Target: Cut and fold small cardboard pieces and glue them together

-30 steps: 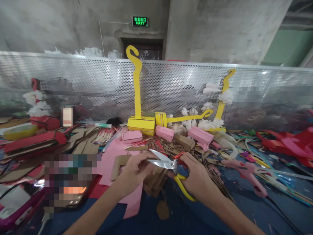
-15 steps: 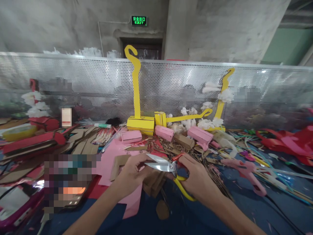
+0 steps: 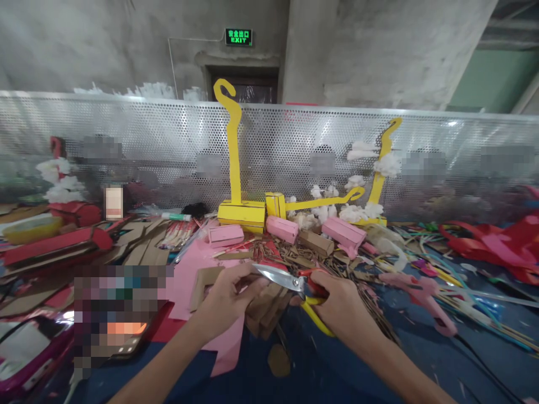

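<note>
My right hand (image 3: 345,303) grips a pair of scissors (image 3: 278,277) by its handles, one red and one yellow. The metal blades point left and are closed together. My left hand (image 3: 229,294) is closed in a pinch by the blade tips; what sits between its fingers is too small or hidden to make out. Below both hands are folded brown cardboard pieces (image 3: 267,311); whether the left fingers touch them I cannot tell. A small brown cardboard hexagon (image 3: 279,360) lies nearer to me. Pink paper (image 3: 229,350) extends beneath my left hand and forearm.
Yellow hooked cardboard figures (image 3: 241,213) stand behind small pink boxes (image 3: 226,235). To the right lies a pink glue gun (image 3: 421,289) with its cable. A phone (image 3: 126,348) rests at left. A perforated metal screen (image 3: 273,140) borders the far side.
The scissor blades have gone from spread apart to closed as my right hand's fingers drew the handles together. My left hand has hardly moved.
</note>
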`<state>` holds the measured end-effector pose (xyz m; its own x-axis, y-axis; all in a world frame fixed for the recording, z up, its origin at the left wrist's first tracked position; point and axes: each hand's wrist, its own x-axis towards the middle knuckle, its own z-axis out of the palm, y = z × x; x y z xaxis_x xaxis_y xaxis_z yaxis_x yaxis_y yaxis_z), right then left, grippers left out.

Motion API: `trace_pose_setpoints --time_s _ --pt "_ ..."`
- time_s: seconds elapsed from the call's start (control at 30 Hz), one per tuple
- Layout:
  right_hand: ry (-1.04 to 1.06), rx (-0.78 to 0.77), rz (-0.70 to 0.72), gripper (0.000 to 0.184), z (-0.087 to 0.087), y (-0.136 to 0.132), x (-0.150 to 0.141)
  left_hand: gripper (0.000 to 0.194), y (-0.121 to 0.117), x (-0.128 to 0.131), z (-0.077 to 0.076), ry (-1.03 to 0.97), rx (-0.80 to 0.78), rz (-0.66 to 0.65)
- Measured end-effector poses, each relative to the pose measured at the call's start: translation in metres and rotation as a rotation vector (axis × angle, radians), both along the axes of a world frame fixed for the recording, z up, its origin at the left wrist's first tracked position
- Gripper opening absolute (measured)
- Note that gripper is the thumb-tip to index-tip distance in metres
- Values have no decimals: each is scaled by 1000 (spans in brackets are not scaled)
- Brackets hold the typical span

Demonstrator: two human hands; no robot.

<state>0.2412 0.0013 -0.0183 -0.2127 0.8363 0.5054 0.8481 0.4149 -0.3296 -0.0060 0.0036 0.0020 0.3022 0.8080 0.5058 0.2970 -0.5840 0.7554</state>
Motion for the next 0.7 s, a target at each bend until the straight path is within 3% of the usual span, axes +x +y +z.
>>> trace_pose_setpoints --time_s 0.27,0.43,0.7 --pt "122 31 -44 23 2 4 1 23 9 1 -4 -269 -197 -122" --pt "149 1 3 26 4 -2 -1 19 13 0 -6 -410 -235 -87" --pt "123 -57 117 23 13 -11 -12 27 10 -1 -6 -422 -321 -106"
